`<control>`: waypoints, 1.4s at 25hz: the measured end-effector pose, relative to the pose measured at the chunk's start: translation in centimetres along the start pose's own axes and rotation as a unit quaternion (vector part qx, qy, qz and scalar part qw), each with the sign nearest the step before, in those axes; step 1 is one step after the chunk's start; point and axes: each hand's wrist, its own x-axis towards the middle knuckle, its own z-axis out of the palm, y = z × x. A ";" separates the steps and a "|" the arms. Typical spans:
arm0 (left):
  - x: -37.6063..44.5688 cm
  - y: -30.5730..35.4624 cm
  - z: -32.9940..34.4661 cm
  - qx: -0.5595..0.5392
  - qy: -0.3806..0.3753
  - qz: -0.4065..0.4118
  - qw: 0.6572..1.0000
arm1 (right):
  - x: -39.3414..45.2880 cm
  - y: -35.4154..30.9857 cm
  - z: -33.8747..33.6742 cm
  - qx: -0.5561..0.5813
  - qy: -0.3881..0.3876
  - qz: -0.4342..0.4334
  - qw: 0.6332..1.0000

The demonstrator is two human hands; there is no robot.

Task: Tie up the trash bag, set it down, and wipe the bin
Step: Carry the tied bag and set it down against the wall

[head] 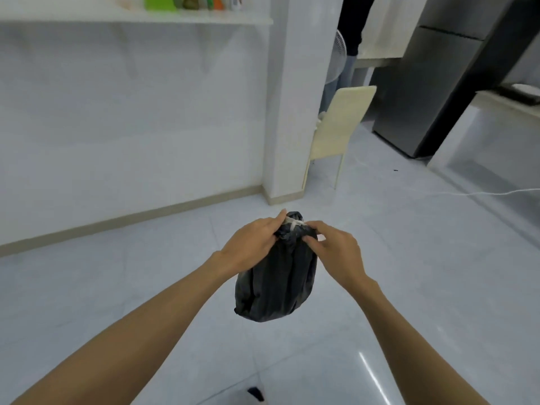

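Trash bag (276,283) (neck tied) between left hand (251,244), right hand (336,249)

Glossy pale tiled floor (122,287); a cream chair (336,133) stands by the pillar, a white cable (482,193) trails along its right edge.

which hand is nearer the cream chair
Right. The right hand grips the bag neck on the side of the chair; the left hand is farther off.
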 end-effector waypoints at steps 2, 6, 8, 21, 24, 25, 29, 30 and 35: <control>3.6 -5.6 -2.4 0.034 0.013 -0.028 0.999 | 7.2 -2.3 2.5 0.012 -0.027 -0.010 0.999; 11.2 -16.3 -5.7 0.067 0.036 -0.062 0.995 | 20.1 -5.8 8.1 0.026 -0.051 -0.018 0.998; 15.3 -22.2 -6.1 0.065 0.042 -0.073 0.994 | 26.5 -6.4 11.8 0.019 -0.062 -0.012 0.998; 42.1 -59.9 5.0 0.009 -0.030 -0.135 0.990 | 62.4 1.0 42.3 0.073 -0.096 0.103 0.987; 47.1 -67.0 10.8 0.007 -0.003 -0.155 0.988 | 68.4 5.4 50.0 0.090 -0.081 0.110 0.986; 48.6 -69.5 13.1 -0.002 0.002 -0.163 0.987 | 70.3 7.0 53.0 0.092 -0.079 0.113 0.986; 53.9 -78.4 21.8 -0.043 0.012 -0.183 0.982 | 75.7 13.5 64.3 0.108 -0.057 0.140 0.983; 54.9 -80.2 23.5 -0.039 0.014 -0.179 0.983 | 76.7 14.8 66.5 0.111 -0.045 0.142 0.983; 59.5 -88.3 32.0 -0.030 0.027 -0.138 0.990 | 81.3 21.6 77.0 0.132 -0.002 0.145 0.981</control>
